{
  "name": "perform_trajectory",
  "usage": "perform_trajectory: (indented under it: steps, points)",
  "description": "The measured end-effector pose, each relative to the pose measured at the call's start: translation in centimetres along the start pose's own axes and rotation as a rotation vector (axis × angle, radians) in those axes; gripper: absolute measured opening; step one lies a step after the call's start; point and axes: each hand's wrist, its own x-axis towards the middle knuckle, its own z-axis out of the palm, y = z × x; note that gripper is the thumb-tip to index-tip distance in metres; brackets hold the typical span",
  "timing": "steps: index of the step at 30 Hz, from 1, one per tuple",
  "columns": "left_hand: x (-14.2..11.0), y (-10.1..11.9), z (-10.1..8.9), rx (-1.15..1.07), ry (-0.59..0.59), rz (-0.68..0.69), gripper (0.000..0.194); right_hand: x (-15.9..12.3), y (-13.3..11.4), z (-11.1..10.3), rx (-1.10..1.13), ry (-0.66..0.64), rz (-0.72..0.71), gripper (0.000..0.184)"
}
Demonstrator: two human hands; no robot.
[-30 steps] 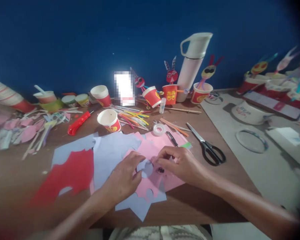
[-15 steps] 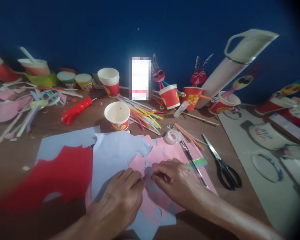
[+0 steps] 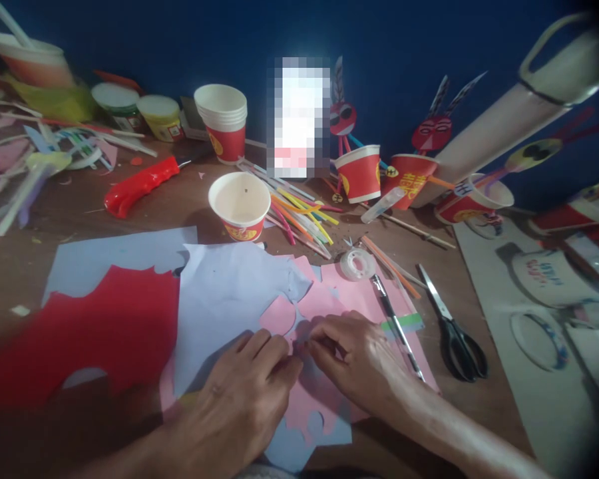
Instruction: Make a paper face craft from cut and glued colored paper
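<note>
My left hand point(image 3: 252, 392) is closed, its fingers curled inward over the paper sheets; whatever it pinches is hidden beneath the fingers. Just to its right, my right hand point(image 3: 349, 352) holds thumb and forefinger pressed together close to the left fingertips. Anything between them is too small to name. Below both hands lie cut pink paper point(image 3: 307, 406) and pale blue paper point(image 3: 219, 299), with curved notches cut out of them. A red cut sheet point(image 3: 134, 319) lies to the left. Beside my right hand rests a black-and-clear pen point(image 3: 392, 313) on the pink paper.
Black-handled scissors point(image 3: 456, 336) lie at right, a tape roll point(image 3: 358, 264) nearer the middle. Behind are a paper cup point(image 3: 242, 226), colourful straws point(image 3: 299, 216), a red-handled tool point(image 3: 142, 186), stacked cups point(image 3: 227, 136) and a lit phone point(image 3: 297, 120). Paper-cup figures point(image 3: 359, 173) stand at back right.
The view has shifted closer, so the back objects appear larger and higher. Both hands stay together over the paper, fingers still curled, with the left fingertips slightly nearer the right hand.
</note>
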Motion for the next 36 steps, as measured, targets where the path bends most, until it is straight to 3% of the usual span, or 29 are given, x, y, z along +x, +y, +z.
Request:
perform_trajectory:
  steps: [7, 18, 36]
  points:
    - [-0.1, 0.3, 0.2, 0.090, -0.051, 0.000, 0.020, -0.1, 0.1, 0.1, -0.065, 0.037, -0.030, 0.013]
    - [-0.1, 0.3, 0.5, 0.065, 0.035, 0.012, 0.018, -0.1, 0.1, 0.7, -0.157, 0.051, -0.035, 0.015]
    - [0.0, 0.2, 0.5, 0.029, 0.060, 0.013, 0.019, -0.4, 0.6, 1.8, -0.303, 0.112, -0.134, 0.024]
